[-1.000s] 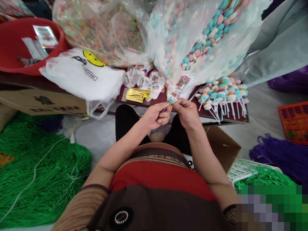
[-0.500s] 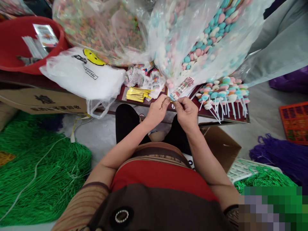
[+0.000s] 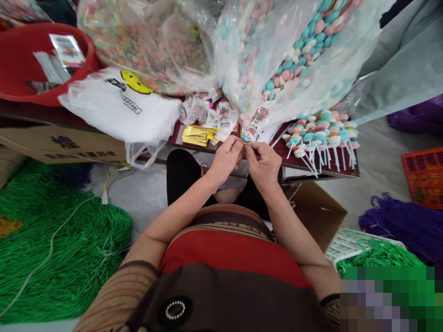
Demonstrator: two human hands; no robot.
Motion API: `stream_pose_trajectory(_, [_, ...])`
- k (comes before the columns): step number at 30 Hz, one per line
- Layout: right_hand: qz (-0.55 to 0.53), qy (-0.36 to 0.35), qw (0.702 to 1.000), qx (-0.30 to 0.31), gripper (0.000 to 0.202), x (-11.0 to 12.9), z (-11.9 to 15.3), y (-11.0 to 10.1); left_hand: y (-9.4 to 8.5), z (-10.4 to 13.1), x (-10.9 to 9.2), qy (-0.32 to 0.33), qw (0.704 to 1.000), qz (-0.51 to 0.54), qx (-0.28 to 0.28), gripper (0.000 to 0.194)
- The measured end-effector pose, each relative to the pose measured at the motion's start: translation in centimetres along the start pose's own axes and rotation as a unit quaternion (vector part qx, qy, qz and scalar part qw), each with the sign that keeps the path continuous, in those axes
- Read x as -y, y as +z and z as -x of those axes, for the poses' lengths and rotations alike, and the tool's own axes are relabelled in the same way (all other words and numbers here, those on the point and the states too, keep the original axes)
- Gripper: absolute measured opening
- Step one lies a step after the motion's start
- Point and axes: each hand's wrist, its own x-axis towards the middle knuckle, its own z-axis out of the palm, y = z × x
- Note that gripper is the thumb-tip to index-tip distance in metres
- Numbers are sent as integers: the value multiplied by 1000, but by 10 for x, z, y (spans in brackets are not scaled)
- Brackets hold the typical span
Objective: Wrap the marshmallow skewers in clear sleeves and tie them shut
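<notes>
My left hand (image 3: 226, 158) and my right hand (image 3: 263, 162) meet over the table's front edge. Both are closed, fingers pinched at the lower end of a small clear printed wrapper (image 3: 256, 123) with candy inside. A bit of yellow shows between the fingertips, perhaps a tie. Left of my hands lies a bundle of gold twist ties (image 3: 199, 135), with printed wrappers (image 3: 221, 116) just behind it. Candy skewers on white sticks (image 3: 323, 131) are piled to the right. Behind the held wrapper stands a big clear bag of blue, pink and white candies (image 3: 294, 60).
Another large candy bag (image 3: 145, 46), a white smiley bag (image 3: 121, 108) and a red basin (image 3: 20, 60) stand along the table. Below are a cardboard box (image 3: 313, 210), green cords (image 3: 62, 249), purple cords (image 3: 404, 226) and an orange crate (image 3: 424, 175). Grey cloth (image 3: 408, 60) hangs at right.
The held wrapper has shifted slightly left and stands more upright. My right hand has moved a little left, closer to my left hand, and a bit of yellow shows at the fingertips.
</notes>
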Motion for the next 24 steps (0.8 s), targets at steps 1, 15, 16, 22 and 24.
stream_pose_trajectory(1, [-13, 21, 1000, -2, 14, 1, 0, 0, -1, 0, 2, 14, 1000, -24, -1, 23])
stream_pose_trajectory(15, [-395, 277, 852, 202, 29, 33, -14, -35, -31, -1, -24, 209, 964, -83, 144, 37])
stream_pose_trajectory(16, [-390, 267, 858, 200, 30, 34, -14, -36, -33, 3, -32, 213, 961, -80, 158, 43])
stream_pose_trajectory(22, [-354, 218, 884, 212, 36, 39, -21, -31, -29, 38, -72, 308, 907, -188, 218, 72])
stream_pose_trajectory(24, [-327, 199, 901, 204, 32, 45, -26, -32, -26, 46, -75, 304, 898, -216, 233, 64])
